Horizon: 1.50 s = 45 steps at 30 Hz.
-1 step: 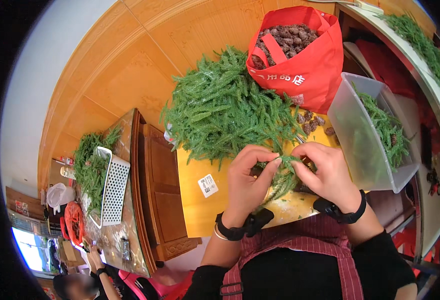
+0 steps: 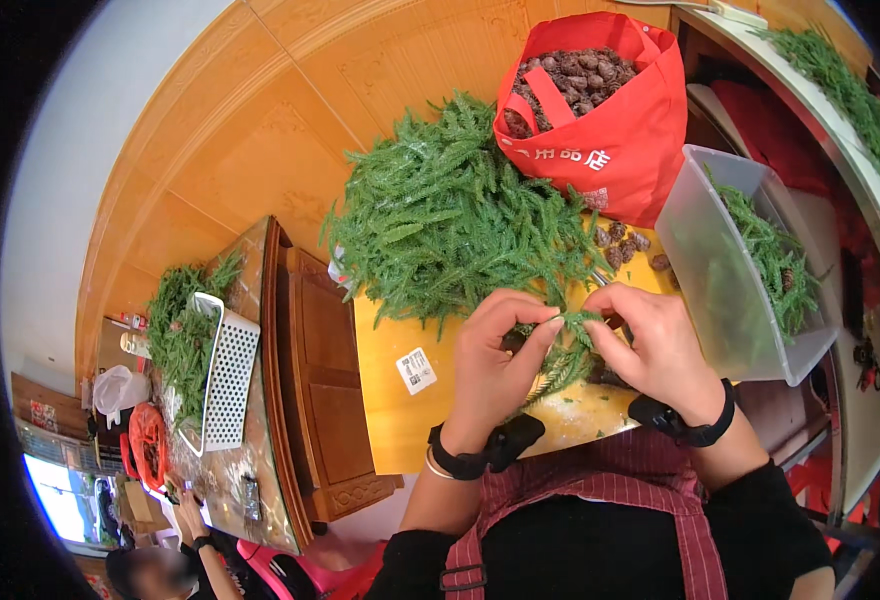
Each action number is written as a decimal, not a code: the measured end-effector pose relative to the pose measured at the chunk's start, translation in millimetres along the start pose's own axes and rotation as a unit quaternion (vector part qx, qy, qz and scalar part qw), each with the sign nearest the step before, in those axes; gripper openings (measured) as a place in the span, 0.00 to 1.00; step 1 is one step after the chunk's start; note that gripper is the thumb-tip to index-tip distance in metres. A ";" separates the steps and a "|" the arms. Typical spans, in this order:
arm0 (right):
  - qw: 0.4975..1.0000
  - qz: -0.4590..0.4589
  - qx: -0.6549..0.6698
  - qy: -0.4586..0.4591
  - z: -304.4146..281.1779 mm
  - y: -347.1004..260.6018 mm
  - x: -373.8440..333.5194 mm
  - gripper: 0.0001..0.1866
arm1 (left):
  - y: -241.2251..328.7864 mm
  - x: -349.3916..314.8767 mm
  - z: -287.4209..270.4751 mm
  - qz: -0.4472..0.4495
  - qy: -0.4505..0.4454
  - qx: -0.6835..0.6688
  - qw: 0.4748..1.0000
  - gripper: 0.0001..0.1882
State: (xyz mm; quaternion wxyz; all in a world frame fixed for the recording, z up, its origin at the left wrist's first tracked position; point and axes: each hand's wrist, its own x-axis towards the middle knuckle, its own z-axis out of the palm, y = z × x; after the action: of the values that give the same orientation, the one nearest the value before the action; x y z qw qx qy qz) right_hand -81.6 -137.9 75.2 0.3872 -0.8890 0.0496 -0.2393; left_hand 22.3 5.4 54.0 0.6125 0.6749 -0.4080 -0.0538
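Above the near edge of a yellow tabletop (image 2: pixel 390 425), both hands meet at a green artificial pine sprig (image 2: pixel 563 370). My left hand (image 2: pixel 500 360) pinches it between thumb and forefinger. From the other side, my right hand (image 2: pixel 657 345) closes thumb and fingers on the sprig's upper part. Beneath the right hand lies something dark, mostly covered. A thin metal piece (image 2: pixel 600 278) pokes out just behind the fingers. Beyond the hands rises a big heap of green pine sprigs (image 2: pixel 450 220), and a few loose pine cones (image 2: pixel 620 245) sit to its right.
Behind stands a red bag (image 2: pixel 625 160) full of pine cones. A clear plastic bin (image 2: pixel 705 290) with greenery is at right. Leftward, a wooden side table (image 2: pixel 270 450) carries a white perforated basket (image 2: pixel 232 385) and sprigs; a co-worker's hand (image 2: pixel 192 515) is at its near end.
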 end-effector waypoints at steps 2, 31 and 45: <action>1.000 -0.015 -0.019 -0.002 0.5 -1.6 0.7 0.06 | 4.6 0.8 -4.0 -0.003 -0.011 0.005 1.000 0.05; 0.811 0.130 0.540 -0.186 -0.3 36.3 27.3 0.16 | -4.6 -6.8 -16.8 -0.187 -0.037 -0.345 0.919 0.04; 0.879 0.106 0.440 -0.147 14.3 20.3 15.0 0.05 | 3.8 -4.8 -14.5 -0.170 -0.096 -0.254 0.947 0.03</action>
State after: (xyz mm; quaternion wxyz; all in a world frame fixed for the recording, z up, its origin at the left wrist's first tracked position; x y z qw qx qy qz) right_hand -59.8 -146.6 58.2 0.7646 -0.6412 -0.0248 -0.0606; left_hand 25.6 20.0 58.8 0.7034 0.5479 -0.3167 -0.3235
